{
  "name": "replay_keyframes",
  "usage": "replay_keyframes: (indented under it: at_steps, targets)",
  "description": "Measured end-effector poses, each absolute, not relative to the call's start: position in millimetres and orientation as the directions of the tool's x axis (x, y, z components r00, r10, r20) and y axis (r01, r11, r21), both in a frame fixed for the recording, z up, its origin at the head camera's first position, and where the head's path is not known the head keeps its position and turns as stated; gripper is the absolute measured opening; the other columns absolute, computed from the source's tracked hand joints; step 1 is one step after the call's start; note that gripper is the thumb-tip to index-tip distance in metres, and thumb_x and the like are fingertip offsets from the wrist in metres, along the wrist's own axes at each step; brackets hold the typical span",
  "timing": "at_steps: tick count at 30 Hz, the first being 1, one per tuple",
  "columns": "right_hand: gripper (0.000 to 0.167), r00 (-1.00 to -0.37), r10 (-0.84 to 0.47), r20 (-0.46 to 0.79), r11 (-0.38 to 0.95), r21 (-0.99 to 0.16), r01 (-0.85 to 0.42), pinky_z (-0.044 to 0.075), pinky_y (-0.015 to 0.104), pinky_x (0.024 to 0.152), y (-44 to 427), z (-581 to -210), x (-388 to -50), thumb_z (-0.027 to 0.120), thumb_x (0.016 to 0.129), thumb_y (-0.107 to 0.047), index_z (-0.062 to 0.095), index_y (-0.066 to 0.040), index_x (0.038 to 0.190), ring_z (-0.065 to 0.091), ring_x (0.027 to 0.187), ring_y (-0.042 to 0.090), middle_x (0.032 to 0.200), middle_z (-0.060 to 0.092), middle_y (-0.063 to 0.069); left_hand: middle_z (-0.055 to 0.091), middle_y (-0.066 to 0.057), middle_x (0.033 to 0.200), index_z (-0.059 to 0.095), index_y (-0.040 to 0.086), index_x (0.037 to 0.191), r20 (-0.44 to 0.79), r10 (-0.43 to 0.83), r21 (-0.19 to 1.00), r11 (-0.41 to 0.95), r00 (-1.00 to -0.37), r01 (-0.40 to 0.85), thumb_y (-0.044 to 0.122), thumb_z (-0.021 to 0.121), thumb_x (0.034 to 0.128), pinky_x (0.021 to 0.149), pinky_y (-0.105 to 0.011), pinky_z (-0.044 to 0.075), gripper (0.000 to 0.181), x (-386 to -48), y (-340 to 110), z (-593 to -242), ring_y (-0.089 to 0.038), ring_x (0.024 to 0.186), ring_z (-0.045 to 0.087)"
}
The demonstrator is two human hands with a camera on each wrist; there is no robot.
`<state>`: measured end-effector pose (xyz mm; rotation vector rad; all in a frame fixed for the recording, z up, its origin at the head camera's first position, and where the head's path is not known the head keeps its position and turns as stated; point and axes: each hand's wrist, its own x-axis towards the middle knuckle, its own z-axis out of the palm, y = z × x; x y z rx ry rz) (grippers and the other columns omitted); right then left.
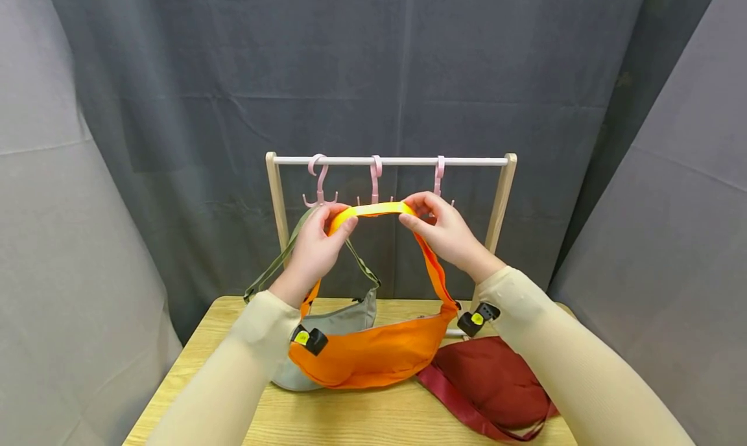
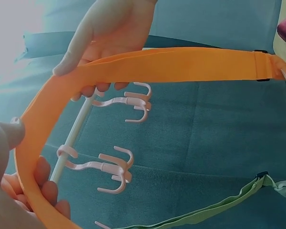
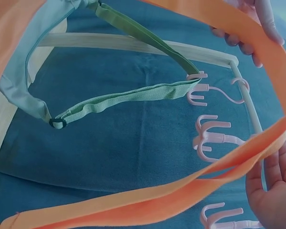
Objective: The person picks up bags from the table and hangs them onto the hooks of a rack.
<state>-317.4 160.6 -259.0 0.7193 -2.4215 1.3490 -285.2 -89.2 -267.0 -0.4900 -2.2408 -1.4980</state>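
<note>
A dark grey curtain (image 1: 496,76), creased and vertically seamed, hangs at the back, flanked by paler grey fabric at left (image 1: 76,251) and right (image 1: 659,206). Before it stands a light wood-grained desk (image 1: 192,394), evenly lit.

Here's the held bag (image 1: 373,355), rack (image 1: 502,203) behind it, hung bag (image 1: 345,319) behind its left end, third bag (image 1: 487,375) to its right.

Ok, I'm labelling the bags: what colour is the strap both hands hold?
The strap is orange, shown best in the left wrist view.
</note>
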Motion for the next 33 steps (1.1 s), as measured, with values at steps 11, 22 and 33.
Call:
replay_keyframes:
  at_steps: [11, 22, 33]
  targets:
    - [0.037, -0.873, -0.238, 0.426, 0.380, -0.786, -0.488, 0.046, 0.033, 0.091, 153, -259, -323, 0.068, 0.101, -0.027, 0.061, -0.004, 0.129, 0.055, 0.104, 0.026, 0.112, 0.062, 0.012, 0.066, -0.017, 0.120, 0.064, 0.001, 0.130, 0.462, 0.024, 0.832, 0.335, -0.886, 0.443, 0.020, 0.070, 0.0995, 0.089, -0.029, 0.052, 0.036, -291, -86, -261, -0.030, 0.102, 0.060]
    - [0.040, -0.910, -0.196, 0.365, 0.332, -0.849, -0.412, 0.048, 0.028, 0.092, 149, -260, -331, 0.065, 0.102, -0.029, 0.059, -0.003, 0.132, 0.056, 0.103, 0.025, 0.114, 0.060, 0.013, 0.067, -0.018, 0.118, 0.067, 0.002, 0.129, 0.427, -0.019, 0.855, 0.335, -0.904, 0.397, 0.024, 0.070, 0.0995, 0.087, -0.027, 0.049, 0.037, -301, -82, -259, -0.029, 0.101, 0.060]
    - [0.042, -0.933, -0.170, 0.318, 0.272, -0.895, -0.355, 0.046, 0.034, 0.094, 144, -265, -341, 0.063, 0.104, -0.032, 0.058, -0.004, 0.134, 0.054, 0.110, 0.032, 0.119, 0.058, 0.014, 0.065, -0.018, 0.121, 0.067, 0.001, 0.128, 0.354, -0.066, 0.913, 0.240, -0.933, 0.330, 0.027, 0.071, 0.0991, 0.091, -0.031, 0.048, 0.039, -313, -78, -260, -0.028, 0.105, 0.057]
